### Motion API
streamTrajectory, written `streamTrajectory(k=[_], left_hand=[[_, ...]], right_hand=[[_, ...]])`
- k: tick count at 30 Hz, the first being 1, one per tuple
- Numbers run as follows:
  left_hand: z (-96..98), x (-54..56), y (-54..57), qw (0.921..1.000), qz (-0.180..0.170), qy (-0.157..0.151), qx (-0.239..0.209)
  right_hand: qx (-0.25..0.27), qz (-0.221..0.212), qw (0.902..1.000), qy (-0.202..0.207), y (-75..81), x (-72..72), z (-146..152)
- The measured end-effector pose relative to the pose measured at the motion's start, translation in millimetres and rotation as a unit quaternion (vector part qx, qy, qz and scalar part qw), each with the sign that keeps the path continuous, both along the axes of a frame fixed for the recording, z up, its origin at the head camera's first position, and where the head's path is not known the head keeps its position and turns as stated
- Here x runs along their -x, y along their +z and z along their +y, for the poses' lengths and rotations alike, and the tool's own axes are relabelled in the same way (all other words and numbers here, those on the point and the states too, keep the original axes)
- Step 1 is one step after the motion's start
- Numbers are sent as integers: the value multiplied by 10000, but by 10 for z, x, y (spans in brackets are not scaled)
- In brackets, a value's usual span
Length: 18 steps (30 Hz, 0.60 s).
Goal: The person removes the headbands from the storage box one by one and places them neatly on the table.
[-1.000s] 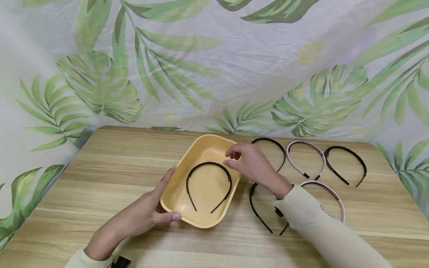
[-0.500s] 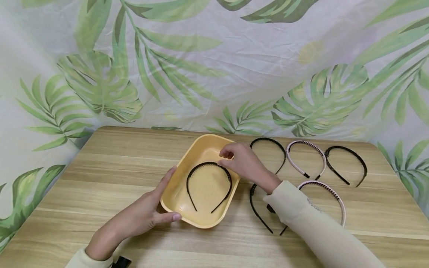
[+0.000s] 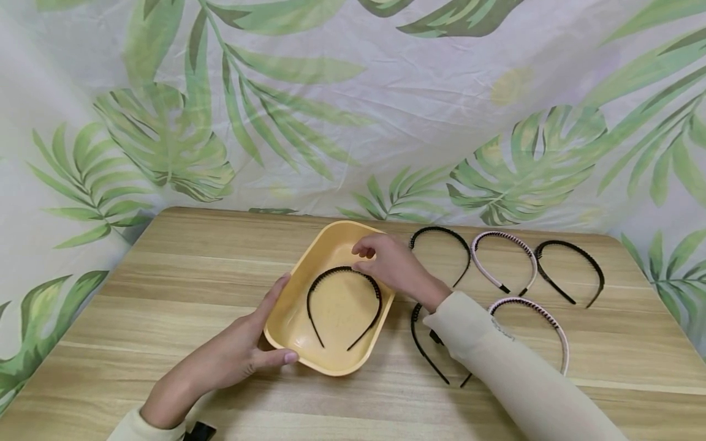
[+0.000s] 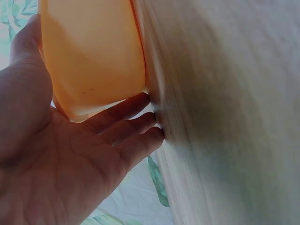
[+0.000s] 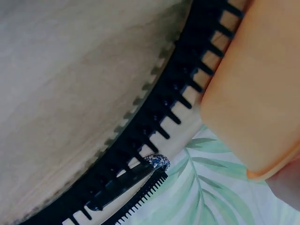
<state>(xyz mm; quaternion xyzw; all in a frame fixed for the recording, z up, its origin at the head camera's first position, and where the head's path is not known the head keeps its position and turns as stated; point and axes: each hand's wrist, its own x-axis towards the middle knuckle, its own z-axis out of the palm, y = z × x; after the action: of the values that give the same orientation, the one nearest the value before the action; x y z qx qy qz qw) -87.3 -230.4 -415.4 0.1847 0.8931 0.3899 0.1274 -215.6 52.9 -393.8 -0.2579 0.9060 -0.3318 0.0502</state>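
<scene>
My left hand [image 3: 242,346] grips the near-left corner of a yellow plastic tray [image 3: 342,312], thumb at the near rim and fingers along the left side. In the left wrist view, several fingers lie beneath the tray wall [image 4: 93,51]. Inside the tray lies a black toothed headband [image 3: 344,269], its ends towards me. My right hand [image 3: 391,263] hangs over the tray's right rim, fingers loosely bent, thumb and fingertips apart by the headband's top. Nothing shows between them. Close in the right wrist view is another black toothed headband [image 5: 140,129], beside the tray [image 5: 258,93].
Right of the tray, on the wooden table [image 3: 182,294], lie black headbands [image 3: 469,251], [image 3: 598,269] and a pink headband [image 3: 535,269]. Nearer are a black headband [image 3: 427,358] and a pink headband [image 3: 554,321], partly hidden by my right sleeve. A leaf-patterned cloth [image 3: 309,122] hangs behind.
My right hand has moved a little left, further over the tray, uncovering more of the back black headband. The left hand, tray and headband inside have stayed in place.
</scene>
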Motion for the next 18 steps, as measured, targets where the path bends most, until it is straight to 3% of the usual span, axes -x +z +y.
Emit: streamTrajectory(k=[18], left_hand=[[1,8,7,10000,-41,-17,1]], right_hand=[[-638,-15,9972,383,-33,153,-104]])
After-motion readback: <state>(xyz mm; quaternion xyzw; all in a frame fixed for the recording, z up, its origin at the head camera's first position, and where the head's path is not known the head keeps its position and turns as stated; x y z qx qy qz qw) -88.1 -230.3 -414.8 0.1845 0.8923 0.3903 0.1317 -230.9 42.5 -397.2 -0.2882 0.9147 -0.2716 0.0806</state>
